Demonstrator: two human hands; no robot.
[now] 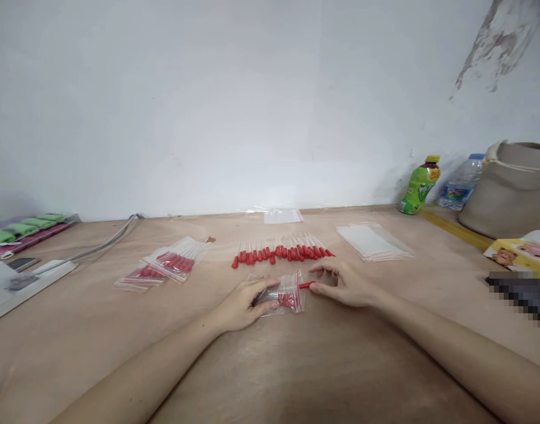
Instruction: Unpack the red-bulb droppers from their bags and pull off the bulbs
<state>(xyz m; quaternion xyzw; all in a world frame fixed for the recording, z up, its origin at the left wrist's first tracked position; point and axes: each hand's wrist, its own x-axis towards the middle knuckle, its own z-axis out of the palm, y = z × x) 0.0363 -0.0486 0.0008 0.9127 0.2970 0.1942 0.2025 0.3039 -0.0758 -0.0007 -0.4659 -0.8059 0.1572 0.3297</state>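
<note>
My left hand (243, 303) grips a small clear zip bag (297, 303), thumb and fingers on its left part. Inside the bag lie several droppers with red bulbs (287, 301). Another dropper (305, 285) sticks out of the bag's red-striped mouth on the right, bulb outward. At that bulb's end is the thumb of my right hand (347, 285); the index finger is raised apart from it. Just beyond my hands, a row of loose droppers (290, 253) lies with red bulbs toward me and clear stems pointing away.
Filled zip bags (175, 262) overlap at left. Flat zip bags (371, 241) lie stacked at right, others (282, 216) by the wall. A power strip (31, 288) and cable stand far left. A green bottle (420, 185), water bottle (461, 185) and bucket (508, 194) are at right.
</note>
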